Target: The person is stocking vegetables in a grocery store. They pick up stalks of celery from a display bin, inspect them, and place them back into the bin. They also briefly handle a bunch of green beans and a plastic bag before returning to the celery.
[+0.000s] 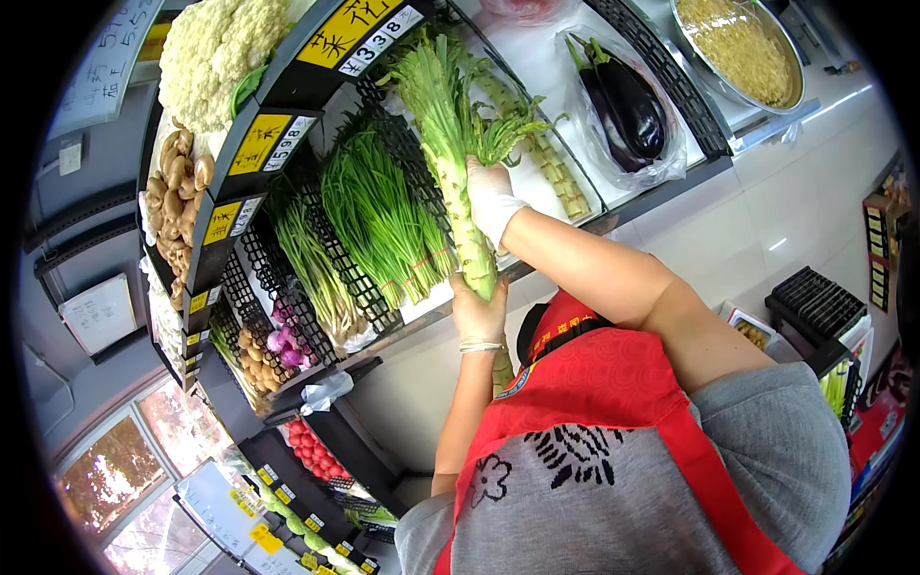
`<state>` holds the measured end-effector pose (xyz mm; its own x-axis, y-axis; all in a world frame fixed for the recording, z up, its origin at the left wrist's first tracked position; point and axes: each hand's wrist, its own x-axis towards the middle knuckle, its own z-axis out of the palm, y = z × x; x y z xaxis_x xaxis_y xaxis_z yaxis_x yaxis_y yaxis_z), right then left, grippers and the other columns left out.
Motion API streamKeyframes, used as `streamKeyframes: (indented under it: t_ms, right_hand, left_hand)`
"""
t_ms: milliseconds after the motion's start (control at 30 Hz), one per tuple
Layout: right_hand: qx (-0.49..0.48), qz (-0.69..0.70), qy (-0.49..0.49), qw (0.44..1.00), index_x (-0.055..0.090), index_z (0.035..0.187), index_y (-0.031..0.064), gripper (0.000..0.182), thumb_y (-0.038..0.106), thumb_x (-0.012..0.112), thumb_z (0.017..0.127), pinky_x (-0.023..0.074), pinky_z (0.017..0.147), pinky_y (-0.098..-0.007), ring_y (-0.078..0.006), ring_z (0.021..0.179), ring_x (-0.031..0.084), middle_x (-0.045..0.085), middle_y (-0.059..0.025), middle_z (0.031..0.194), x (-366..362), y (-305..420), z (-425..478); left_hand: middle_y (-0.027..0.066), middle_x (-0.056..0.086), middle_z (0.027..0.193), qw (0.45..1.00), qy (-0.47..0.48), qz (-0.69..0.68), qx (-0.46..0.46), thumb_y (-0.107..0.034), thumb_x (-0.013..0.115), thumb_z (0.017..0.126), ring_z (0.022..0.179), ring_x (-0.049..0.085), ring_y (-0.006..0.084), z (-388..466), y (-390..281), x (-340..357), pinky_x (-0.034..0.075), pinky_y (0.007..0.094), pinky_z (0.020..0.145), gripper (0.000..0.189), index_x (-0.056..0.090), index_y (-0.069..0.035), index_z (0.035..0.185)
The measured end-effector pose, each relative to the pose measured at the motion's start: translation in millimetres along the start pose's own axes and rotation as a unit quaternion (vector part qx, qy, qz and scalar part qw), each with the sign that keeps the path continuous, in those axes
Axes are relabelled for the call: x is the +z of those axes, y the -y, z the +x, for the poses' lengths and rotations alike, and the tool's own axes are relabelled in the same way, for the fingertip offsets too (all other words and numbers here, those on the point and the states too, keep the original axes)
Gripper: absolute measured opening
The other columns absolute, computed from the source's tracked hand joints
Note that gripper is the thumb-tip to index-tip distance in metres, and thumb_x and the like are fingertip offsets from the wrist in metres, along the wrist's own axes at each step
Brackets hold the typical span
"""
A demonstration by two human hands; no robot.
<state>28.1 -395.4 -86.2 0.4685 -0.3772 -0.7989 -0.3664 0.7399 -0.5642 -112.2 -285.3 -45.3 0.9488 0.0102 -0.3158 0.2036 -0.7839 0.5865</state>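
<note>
A celtuce stalk (451, 172) with leafy green tops lies slantwise in front of me, over the edge of the vegetable shelf (424, 307). My right hand (492, 195), in a thin white glove, is closed around its upper stem just under the leaves. Lower down, my left hand (480, 316), also gloved, holds the cut end of the same stalk. Another celtuce (550, 169) rests on the white shelf liner just beyond my right hand. Part of a further pale green stem (502, 370) shows between my left forearm and the apron (575, 388); the rest is hidden.
Left of the celtuce are banded garlic chives (388, 215), thin green stalks (316, 266), red onions (287, 345) and black mesh dividers (352, 273). To the right, bagged eggplants (624, 108) lie near a metal bowl (794, 79). Cauliflower (215, 65) and mushrooms (176, 194) fill the upper tier.
</note>
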Motion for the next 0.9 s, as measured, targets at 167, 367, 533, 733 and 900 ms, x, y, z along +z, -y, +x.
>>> streamKeyframes:
  t_ms: [167, 367, 533, 733, 900]
  right_hand:
    - [0.063, 0.056, 0.05, 0.995, 0.059, 0.089, -0.0036, 0.027, 0.023, 0.057, 0.085, 0.0476, 0.061, -0.0399, -0.0259, 0.063, 0.058, 0.063, -0.0144, 0.079, 0, -9, 20]
    - [0.105, -0.01, 0.128, 0.986, 0.061, 0.094, -0.0012, 0.028, 0.023, 0.048, 0.088, 0.0486, 0.068, -0.0399, -0.0281, 0.073, 0.061, 0.064, -0.0154, 0.087, 8, -37, 71]
    - [0.229, 0.185, 0.111, 0.949, 0.058, 0.105, -0.0005, 0.029, 0.023, 0.056, 0.088, 0.051, 0.074, -0.0403, -0.028, 0.08, 0.062, 0.063, -0.0145, 0.096, -4, 13, 29]
    - [0.19, 0.211, 0.184, 0.941, 0.055, 0.104, 0.0025, 0.025, 0.024, 0.051, 0.093, 0.0519, 0.066, -0.0402, -0.0227, 0.077, 0.06, 0.062, -0.0102, 0.089, -8, 30, -2]
    - [0.142, 0.25, 0.248, 0.925, 0.056, 0.11, 0.0045, 0.032, 0.031, 0.053, 0.092, 0.05, 0.074, -0.0377, -0.0199, 0.083, 0.06, 0.062, -0.0095, 0.1, -17, 24, 3]
  left_hand:
    - [0.0252, 0.062, 0.091, 1.0, 0.006, 0.004, 0.015, -0.027, 0.071, 0.075, 0.083, 0.062, 0.0411, 5, 21, 5, 0.049, 0.0435, 0.073, 0.054, 0.039, -0.001, 0.11]
    - [0.0118, 0.06, 0.088, 0.972, 0.125, -0.198, 0.001, -0.014, 0.069, 0.078, 0.071, 0.061, 0.0252, 14, 29, 2, 0.05, 0.0378, 0.065, 0.042, 0.042, -0.004, 0.108]
    - [0.0082, 0.053, 0.079, 0.799, 0.326, -0.497, -0.091, -0.022, 0.073, 0.075, 0.069, 0.054, 0.0198, 16, 24, -23, 0.047, 0.0322, 0.063, 0.049, 0.044, -0.001, 0.11]
    - [0.0098, 0.053, 0.085, 0.748, 0.384, -0.538, -0.06, -0.051, 0.068, 0.075, 0.074, 0.052, 0.0193, 20, 37, -21, 0.046, 0.0314, 0.071, 0.064, 0.05, 0.001, 0.108]
    - [0.0092, 0.054, 0.089, 0.786, 0.317, -0.521, -0.101, -0.049, 0.065, 0.079, 0.075, 0.053, 0.017, 19, 39, -17, 0.047, 0.0299, 0.067, 0.06, 0.049, 0.0, 0.11]
